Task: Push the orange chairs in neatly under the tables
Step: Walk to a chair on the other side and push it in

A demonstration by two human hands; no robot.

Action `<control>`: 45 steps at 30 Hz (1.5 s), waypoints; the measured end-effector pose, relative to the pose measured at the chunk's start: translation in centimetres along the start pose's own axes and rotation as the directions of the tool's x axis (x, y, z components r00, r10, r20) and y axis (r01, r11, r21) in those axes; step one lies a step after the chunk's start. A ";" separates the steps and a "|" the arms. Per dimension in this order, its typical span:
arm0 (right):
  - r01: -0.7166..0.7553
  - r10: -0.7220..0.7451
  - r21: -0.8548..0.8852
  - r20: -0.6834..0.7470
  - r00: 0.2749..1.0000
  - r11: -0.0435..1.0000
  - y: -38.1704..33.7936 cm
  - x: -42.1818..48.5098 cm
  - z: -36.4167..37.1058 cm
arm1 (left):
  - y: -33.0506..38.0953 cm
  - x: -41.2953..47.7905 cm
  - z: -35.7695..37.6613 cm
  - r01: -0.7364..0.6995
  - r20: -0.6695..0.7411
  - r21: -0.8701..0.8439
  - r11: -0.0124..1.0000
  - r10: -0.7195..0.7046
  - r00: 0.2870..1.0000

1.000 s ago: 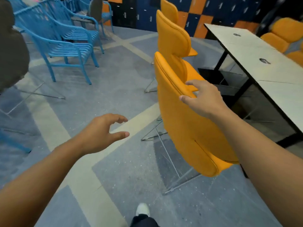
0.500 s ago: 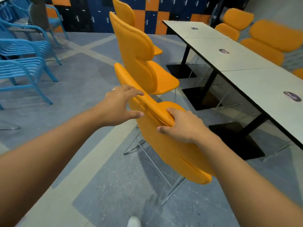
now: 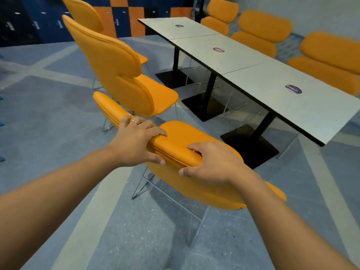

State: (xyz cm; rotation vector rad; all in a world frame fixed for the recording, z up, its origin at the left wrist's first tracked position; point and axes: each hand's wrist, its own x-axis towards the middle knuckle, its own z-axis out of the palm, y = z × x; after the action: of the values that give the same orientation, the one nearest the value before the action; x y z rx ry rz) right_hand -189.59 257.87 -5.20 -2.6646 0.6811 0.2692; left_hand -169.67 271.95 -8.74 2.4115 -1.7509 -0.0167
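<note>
Firmly gripping orange chair (image 3: 194,191) backrest with left hand (image 3: 134,145) and right hand (image 3: 211,165) — spaced for pushing straight under table (image 3: 303,110).

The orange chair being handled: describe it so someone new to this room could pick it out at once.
A row of grey tables on black bases runs along the right. Three orange chairs stand in a line on its open-floor side. The one meant is the nearest chair, the only one whose backrest top is gripped by the left hand and right hand.
</note>
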 end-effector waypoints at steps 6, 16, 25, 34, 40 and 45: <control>-0.217 0.210 -0.060 -0.108 0.972 0.974 -1.3 -0.8 0.4 | -1.5 0.3 1.2 -0.132 -0.144 -0.020 0.991 0.128 0.981; -0.423 0.373 -0.109 -0.311 0.874 0.900 -2.2 -2.4 2.1 | -1.8 0.6 1.8 -0.177 -0.204 0.027 0.984 0.179 0.962; -0.454 0.390 -0.163 -0.315 0.865 0.876 -1.9 -2.6 2.1 | -2.0 0.8 1.8 -0.166 -0.253 0.044 0.985 0.171 0.952; -0.584 0.497 -0.142 -0.388 0.776 0.800 -1.3 -4.0 3.3 | -2.3 0.6 1.8 -0.184 -0.213 0.060 0.981 0.193 0.958; -0.636 0.566 -0.059 -0.398 0.722 0.769 -2.8 -4.4 3.9 | -3.1 0.0 1.8 -0.236 -0.241 0.032 0.971 0.236 0.941; -0.681 0.617 -0.019 -0.406 0.674 0.732 -4.8 -5.0 4.8 | -4.2 -0.1 1.6 -0.307 -0.240 0.029 0.951 0.305 0.922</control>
State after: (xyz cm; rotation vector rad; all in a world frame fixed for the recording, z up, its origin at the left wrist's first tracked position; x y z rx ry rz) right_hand -191.94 265.76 -6.73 -2.5290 1.8259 -0.0165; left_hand -165.88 273.15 -10.88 2.0039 -1.9777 0.2932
